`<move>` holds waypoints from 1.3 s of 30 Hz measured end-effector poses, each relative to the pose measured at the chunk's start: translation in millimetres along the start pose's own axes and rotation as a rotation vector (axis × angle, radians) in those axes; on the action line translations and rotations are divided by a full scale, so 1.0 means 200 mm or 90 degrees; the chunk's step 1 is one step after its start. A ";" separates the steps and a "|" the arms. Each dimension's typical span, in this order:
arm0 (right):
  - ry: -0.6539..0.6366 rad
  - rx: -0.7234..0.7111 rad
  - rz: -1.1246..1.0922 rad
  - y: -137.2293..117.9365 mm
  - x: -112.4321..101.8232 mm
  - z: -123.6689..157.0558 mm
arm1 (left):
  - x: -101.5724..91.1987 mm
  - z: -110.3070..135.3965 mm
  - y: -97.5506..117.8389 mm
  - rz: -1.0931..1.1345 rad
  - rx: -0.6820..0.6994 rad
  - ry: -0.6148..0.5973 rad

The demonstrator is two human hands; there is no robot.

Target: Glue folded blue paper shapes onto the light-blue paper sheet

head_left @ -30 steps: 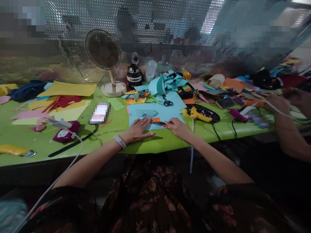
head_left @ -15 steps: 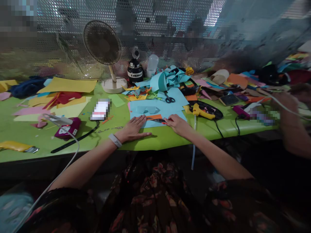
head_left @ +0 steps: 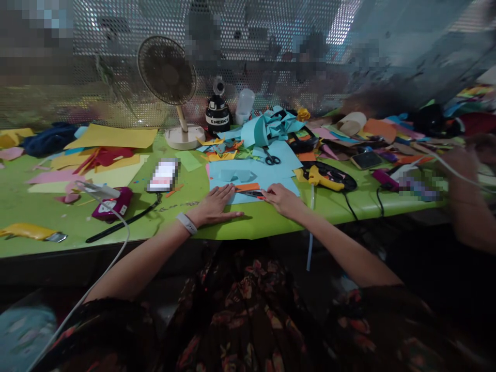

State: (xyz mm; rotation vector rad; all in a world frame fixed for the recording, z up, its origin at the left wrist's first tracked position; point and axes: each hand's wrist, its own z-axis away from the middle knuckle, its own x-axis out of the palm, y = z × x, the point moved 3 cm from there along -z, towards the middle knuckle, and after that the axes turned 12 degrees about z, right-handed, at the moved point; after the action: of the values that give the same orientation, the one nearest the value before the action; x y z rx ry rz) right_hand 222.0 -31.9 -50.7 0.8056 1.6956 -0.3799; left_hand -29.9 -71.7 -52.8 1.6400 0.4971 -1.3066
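Observation:
My left hand (head_left: 215,206) lies flat with fingers stretched out, pressing the near edge of a light blue paper sheet (head_left: 251,175) on the green table (head_left: 46,217). A white band sits on that wrist. My right hand (head_left: 282,199) is closed on a dark, thin cutter-like tool (head_left: 253,194) with a red end, its tip resting on an orange paper strip (head_left: 247,187) that lies on the blue sheet.
Scissors (head_left: 270,158), a yellow glue gun (head_left: 323,179), a desk fan (head_left: 170,82), a black bottle (head_left: 217,116), a phone (head_left: 163,176), a magenta device (head_left: 112,205) with white cable and coloured paper scraps (head_left: 104,155) surround the sheet. Another person's arm (head_left: 467,206) works at the right.
Both hands keep their places on the blue sheet; only the camera has shifted slightly. The other person's hand at the right has moved a little.

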 end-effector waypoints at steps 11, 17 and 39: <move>-0.002 -0.012 -0.003 -0.04 -0.02 -0.02 | 0.00 0.00 0.01 -0.015 -0.007 -0.005; 0.004 -0.016 -0.010 -0.04 -0.02 0.00 | -0.01 0.00 0.02 0.004 -0.013 -0.011; -0.002 -0.020 -0.007 -0.09 -0.03 -0.04 | -0.07 0.10 -0.06 -0.035 0.000 -0.040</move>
State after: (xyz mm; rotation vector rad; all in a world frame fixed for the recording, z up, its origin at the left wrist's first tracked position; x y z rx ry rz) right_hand 204.4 -40.6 -45.9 0.7726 1.6994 -0.3611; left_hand -53.8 -79.2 -44.1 1.5894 0.5072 -1.3950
